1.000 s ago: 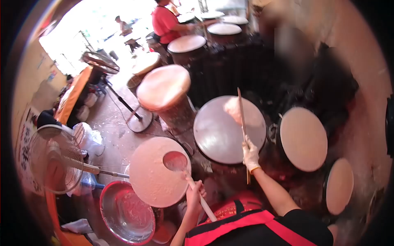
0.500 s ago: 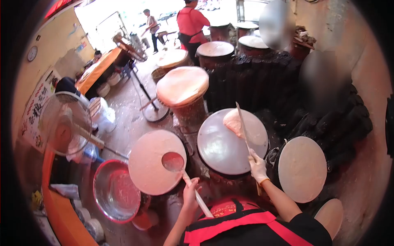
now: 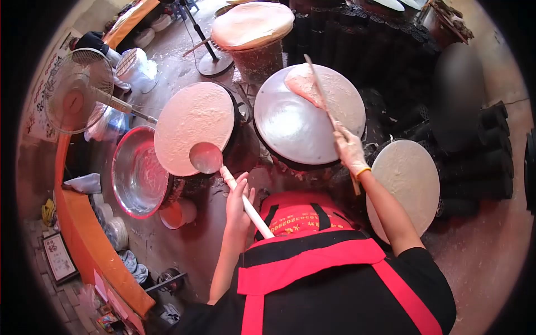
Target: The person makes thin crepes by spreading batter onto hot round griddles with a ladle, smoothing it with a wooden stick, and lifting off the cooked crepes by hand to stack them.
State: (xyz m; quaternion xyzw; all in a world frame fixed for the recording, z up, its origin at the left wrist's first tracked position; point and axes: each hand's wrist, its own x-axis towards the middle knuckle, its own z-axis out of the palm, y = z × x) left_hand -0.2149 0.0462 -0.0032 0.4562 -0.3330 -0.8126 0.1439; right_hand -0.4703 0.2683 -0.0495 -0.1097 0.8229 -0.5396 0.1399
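Note:
My left hand [image 3: 239, 206] is around the white handle of a ladle [image 3: 205, 158], whose round bowl rests at the lower edge of a batter-covered round griddle [image 3: 195, 123]. Gloved, my right hand [image 3: 350, 149] grips a long flat wooden stick [image 3: 318, 84] that slants across the middle griddle [image 3: 285, 123]. Along the stick's left side lies a pinkish lump of batter [image 3: 303, 82]. Batter coats the right part of that griddle, while its left part shows bare grey metal.
A coated griddle [image 3: 405, 184] stands at the right. Stacked flatbreads [image 3: 252, 25] top a drum ahead. To the left are a red-rimmed metal basin [image 3: 139, 173], a fan [image 3: 78, 92] and an orange counter [image 3: 95, 245]. Dark cylinders [image 3: 474, 167] are piled at the right.
The view has tilted down. The pinkish batter lump has stretched toward the lower right along the stick. The ladle bowl has moved from the griddle's right part to its lower edge.

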